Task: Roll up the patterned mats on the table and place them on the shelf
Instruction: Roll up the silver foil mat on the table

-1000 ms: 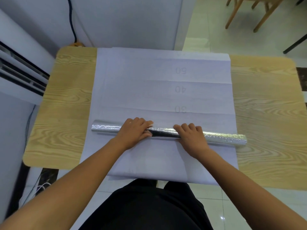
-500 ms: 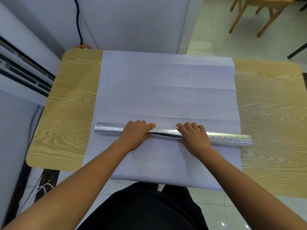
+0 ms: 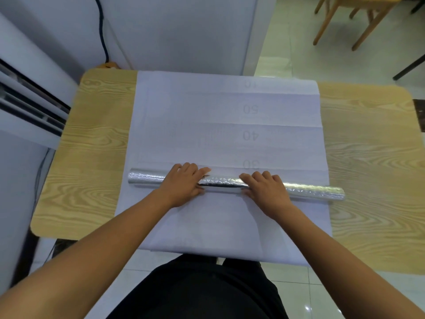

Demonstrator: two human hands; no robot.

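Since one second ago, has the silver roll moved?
Yes. The silver roll has crept away from the person, closing the gap to the printed 30 mark ahead of it.

The silver roll [image 3: 147, 179] lies farther along the white sheet [image 3: 230, 125] than a second ago, and its far edge now sits just short of the printed 30 [image 3: 250, 164]. The left hand [image 3: 184, 183] and right hand [image 3: 264, 189] have travelled with it, fingers curled over its middle.
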